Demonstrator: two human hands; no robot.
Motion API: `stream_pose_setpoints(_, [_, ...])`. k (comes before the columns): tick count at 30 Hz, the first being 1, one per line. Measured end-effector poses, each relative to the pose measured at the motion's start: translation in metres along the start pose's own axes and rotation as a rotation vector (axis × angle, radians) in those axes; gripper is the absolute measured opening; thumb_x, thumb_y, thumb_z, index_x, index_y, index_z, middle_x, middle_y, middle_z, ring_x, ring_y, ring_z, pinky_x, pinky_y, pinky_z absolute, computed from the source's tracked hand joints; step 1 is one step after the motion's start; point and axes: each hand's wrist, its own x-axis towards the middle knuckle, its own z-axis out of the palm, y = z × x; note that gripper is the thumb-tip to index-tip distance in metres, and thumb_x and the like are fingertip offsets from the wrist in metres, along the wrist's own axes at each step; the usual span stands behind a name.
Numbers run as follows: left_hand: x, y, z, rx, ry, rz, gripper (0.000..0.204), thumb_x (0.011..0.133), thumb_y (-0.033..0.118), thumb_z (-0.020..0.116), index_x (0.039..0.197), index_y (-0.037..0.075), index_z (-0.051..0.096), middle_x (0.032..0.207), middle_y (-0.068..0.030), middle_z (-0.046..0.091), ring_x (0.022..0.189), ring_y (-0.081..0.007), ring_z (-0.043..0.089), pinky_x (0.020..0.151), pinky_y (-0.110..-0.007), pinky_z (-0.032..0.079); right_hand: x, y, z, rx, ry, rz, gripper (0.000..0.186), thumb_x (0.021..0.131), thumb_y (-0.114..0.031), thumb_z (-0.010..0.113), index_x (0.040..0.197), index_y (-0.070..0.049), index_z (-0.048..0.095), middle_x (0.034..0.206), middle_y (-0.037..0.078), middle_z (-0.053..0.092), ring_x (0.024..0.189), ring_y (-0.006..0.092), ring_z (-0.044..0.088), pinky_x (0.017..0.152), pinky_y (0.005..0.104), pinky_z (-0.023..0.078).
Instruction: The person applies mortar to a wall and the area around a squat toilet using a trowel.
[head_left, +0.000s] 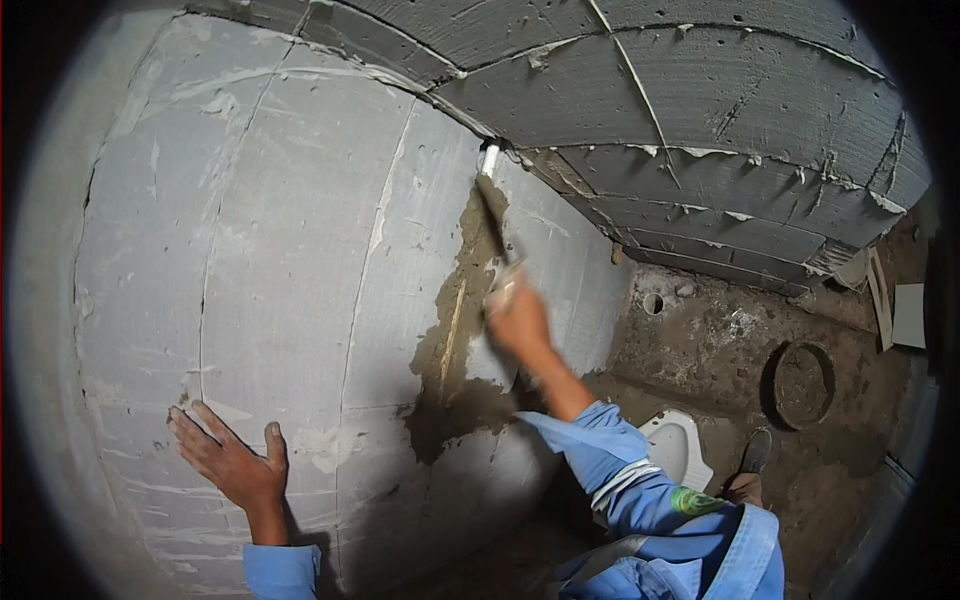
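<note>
the left hand (235, 465) lay spread against the wall (290, 250); the right hand (518, 318) gripped a trowel (493, 220) on the mortar (437, 345), near the wall's upper edge; flat, even strokes probably suited smoothing best.

The person's right hand (518, 318) is holding a blurred trowel (492, 218) over mortar (434, 400); the left hand (238, 468) is resting on the grey wall (280, 220).
</note>
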Motion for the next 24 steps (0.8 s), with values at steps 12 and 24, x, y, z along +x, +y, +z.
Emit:
stream_pose_setpoints(12, [0.007,0.006,0.007,0.021,-0.016,0.019,0.091,0.09,0.064,0.039,0.15,0.0,0.018,0.153,-0.0285,0.017,0.141,-0.0452,0.018,0.112,-0.057,0.017,0.072,0.095,0.018,0.253,0.211,-0.123,0.022,0.084,-0.021,0.065,0.092,-0.002,0.058,0.074,0.018,0.064,0.066,0.0343,0.063,0.062,0.0419,0.048])
stream_pose_setpoints(24, [0.004,0.005,0.013,0.018,-0.019,0.031,0.091,0.09,0.063,0.042,0.15,0.0,0.018,0.153,-0.0278,0.015,0.141,-0.044,0.017,0.112,-0.058,0.016,-0.007,0.072,0.053,0.173,-0.114,-0.042,0.034,0.084,-0.032,0.067,0.096,-0.001,0.062,0.076,0.026,0.064,0.07,0.0439,0.064,0.062,0.0478,0.05])
